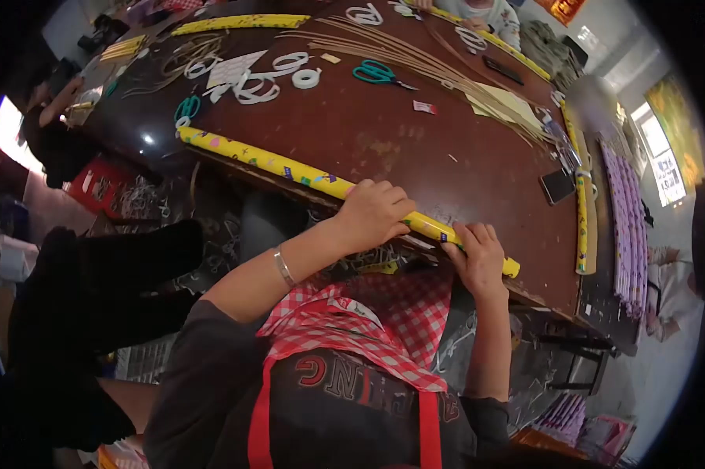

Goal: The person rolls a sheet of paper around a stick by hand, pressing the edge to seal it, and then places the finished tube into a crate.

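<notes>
A long yellow patterned roll (278, 166) lies along the near edge of the brown table (415, 156). My left hand (373, 213), with a silver bracelet at the wrist, is wrapped over the middle of the roll. Closer to the roll's right end, my right hand (477, 254) grips it with bent fingers, and a short length sticks out beyond. White rings of tape and teal-handled scissors (377, 73) lie farther back on the table. A small red and white packet (425, 107) is to the right of the scissors.
Thin brown strips (415, 59) stretch across the far side. A phone (557, 187) rests at the right, near another yellow roll (581, 223) and purple rolls (624, 227). A co-worker's sleeve (509, 27) shows at the far edge. A red crate (98, 187) stands at the left.
</notes>
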Available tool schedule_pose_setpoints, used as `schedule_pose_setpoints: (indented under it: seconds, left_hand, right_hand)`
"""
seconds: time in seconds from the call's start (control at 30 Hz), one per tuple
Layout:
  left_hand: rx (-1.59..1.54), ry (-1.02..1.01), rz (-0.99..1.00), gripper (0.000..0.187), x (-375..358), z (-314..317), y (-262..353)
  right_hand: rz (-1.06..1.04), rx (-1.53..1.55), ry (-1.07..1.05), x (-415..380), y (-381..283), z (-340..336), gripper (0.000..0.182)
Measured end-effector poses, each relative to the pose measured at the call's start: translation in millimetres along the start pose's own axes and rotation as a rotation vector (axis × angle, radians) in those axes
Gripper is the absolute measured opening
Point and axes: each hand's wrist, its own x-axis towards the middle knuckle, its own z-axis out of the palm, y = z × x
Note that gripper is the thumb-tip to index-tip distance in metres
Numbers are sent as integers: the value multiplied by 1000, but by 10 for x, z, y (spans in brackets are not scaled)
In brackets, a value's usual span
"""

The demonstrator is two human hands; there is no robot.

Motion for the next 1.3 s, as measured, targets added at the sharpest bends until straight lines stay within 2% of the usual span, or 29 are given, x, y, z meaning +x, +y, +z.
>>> schedule_pose_setpoints:
  seconds: [0.1, 0.37, 0.43, 0.5, 0.57, 0.63, 0.83, 0.93, 1.13, 1.2, 1.3]
  left_hand:
    - [81, -38, -16, 35, 17, 38, 23]
    - [48, 66, -79, 36, -69, 171, 55]
    - [68, 65, -99, 35, -82, 171, 59]
    - [81, 85, -57, 34, -102, 156, 73]
    - [75, 57, -112, 32, -125, 51, 96]
    - [62, -66, -169, 30, -158, -81, 124]
    - [125, -129, -274, 30, -278, -475, 142]
    - [144, -144, -332, 31, -374, -610, 176]
    - [150, -34, -362, 29, -553, -634, 186]
    - [138, -4, -349, 35, -564, -609, 235]
    - [174, 52, -341, 41, -538, -467, 258]
  right_hand:
    - [-29, 0, -9, -10, 7, 13, 38]
    - [-102, -62, 52, -65, 109, 115, 41]
    - [-78, -70, -7, -51, 131, 102, 41]
    - [-150, -44, -17, -1, 115, 50, 44]
    - [-161, 34, -56, 58, 80, 10, 46]
    - [-184, 59, -101, 156, 60, -1, 46]
    - [-274, 163, -170, 510, -74, 18, 40]
    - [-267, 208, -270, 650, -197, -25, 39]
    - [-372, 143, -290, 855, -259, -69, 35]
    - [-399, 210, -338, 930, -236, -139, 32]
    - [-585, 174, -478, 1160, -11, -253, 38]
